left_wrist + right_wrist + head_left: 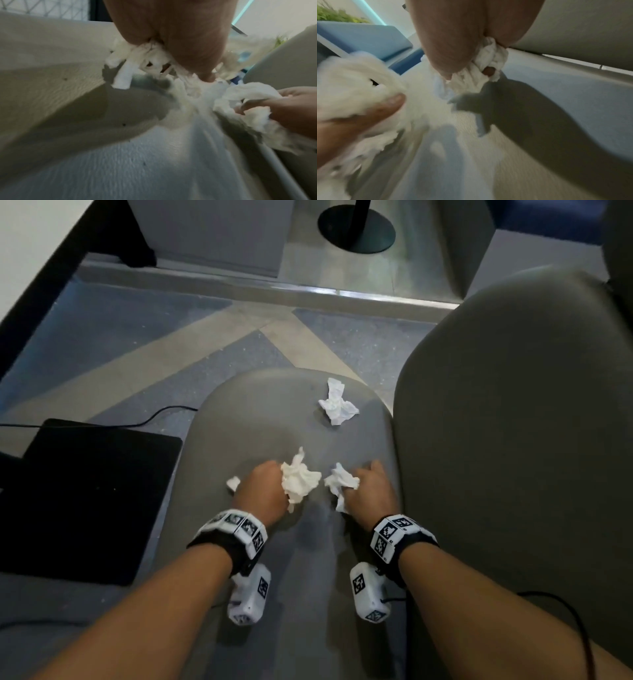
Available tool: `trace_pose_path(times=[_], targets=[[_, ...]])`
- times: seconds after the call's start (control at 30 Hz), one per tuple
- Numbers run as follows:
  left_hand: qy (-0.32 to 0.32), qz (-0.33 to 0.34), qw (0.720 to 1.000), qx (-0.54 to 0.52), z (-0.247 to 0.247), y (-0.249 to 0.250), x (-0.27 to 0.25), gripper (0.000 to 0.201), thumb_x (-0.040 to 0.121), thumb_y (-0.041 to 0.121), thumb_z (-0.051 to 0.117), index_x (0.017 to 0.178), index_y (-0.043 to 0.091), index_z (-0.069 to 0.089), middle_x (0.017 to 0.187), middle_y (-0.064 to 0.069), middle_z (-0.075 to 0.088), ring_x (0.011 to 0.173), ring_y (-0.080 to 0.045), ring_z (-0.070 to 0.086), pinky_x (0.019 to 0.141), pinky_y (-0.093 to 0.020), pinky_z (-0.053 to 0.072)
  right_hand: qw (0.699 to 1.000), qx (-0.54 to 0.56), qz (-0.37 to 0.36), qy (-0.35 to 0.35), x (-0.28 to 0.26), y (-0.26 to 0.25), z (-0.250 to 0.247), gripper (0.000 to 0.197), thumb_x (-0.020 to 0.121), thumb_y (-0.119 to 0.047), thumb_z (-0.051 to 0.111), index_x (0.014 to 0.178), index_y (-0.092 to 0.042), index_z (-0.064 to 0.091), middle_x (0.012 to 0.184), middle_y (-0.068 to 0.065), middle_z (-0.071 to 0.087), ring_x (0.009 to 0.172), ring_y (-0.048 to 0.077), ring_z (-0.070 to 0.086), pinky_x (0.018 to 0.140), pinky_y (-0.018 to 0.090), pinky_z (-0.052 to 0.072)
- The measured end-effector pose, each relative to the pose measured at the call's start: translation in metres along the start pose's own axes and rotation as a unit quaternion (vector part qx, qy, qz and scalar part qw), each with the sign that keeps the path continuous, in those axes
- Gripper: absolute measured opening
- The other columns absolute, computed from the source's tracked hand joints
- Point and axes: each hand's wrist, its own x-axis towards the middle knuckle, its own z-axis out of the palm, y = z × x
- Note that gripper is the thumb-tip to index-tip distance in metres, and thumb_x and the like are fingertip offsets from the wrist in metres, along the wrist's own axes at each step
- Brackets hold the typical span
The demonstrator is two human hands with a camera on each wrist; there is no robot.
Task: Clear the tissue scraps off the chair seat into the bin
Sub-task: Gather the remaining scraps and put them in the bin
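Left hand (262,491): fingers curled round a crumpled wad of tissue (299,479), knuckles up, low over the chair seat (260,419); the wad bulges out on the thumb side, and a small tuft (233,483) shows at the hand's outer edge.
Left wad, orientation: no clear long axis; a thin twist sticks up toward the seat's far edge. The left wrist view shows strands hanging under the fist (164,33).
Right hand (371,491): fingers clenched on a second wad (340,482), just beside the backrest (513,405).
Right wad, orientation: bunched, with a tail trailing back toward the wrist. The right wrist view shows it squeezed between palm and fingers (488,63).
Spacing: the two wads lie near each other at mid-seat, a narrow gap between them.
Loose scrap (337,404): lies alone near the seat's far right corner, well apart from both hands; long axis runs roughly near-to-far, narrower end pointing away.
Bin: cannot tell; a black flat-topped item (85,501) stands on the floor, left of the seat.
Wrist bands: marker-covered, one on each wrist.
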Motion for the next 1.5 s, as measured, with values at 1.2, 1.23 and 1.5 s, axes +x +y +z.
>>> trace_pose_path(times=[1.2,1.23,1.5], targets=[[0.219,-0.168,0.743,-0.61,-0.17,0.058,-0.124,0.03,0.103,0.027,0.054,0.089,0.02,0.08,0.056,0.007,0.063,0.049,-0.009,0.057,0.055,-0.025,0.047,0.964,0.26,-0.026,-0.043,-0.089,-0.207,-0.163,0.077,0.089,-0.086,0.031,0.074,-0.018,0.063,0.067,0.002,0.062,0.06,0.022,0.057,0.058,0.029,0.043],[0.24,-0.157,0.737,-0.612,-0.181,0.059,-0.141,0.028,0.103,0.024,0.054,0.096,0.02,0.081,0.057,0.006,0.062,0.05,-0.009,0.056,0.056,-0.025,0.046,0.963,0.261,-0.047,-0.046,-0.102,-0.217,-0.169,0.078,0.092,-0.084,0.024,0.071,-0.019,0.061,0.065,0.002,0.061,0.06,0.022,0.057,0.061,0.032,0.042],[0.442,-0.205,0.681,-0.546,-0.274,0.051,-0.325,0.062,0.101,0.062,0.036,0.061,0.018,0.052,0.059,0.0,0.056,0.054,-0.014,0.051,0.06,-0.025,0.048,0.884,0.323,-0.264,-0.208,-0.24,-0.328,-0.182,0.025,0.101,-0.027,0.053,0.099,-0.027,0.078,0.082,0.006,0.07,0.068,0.025,0.06,0.062,0.036,0.05]])
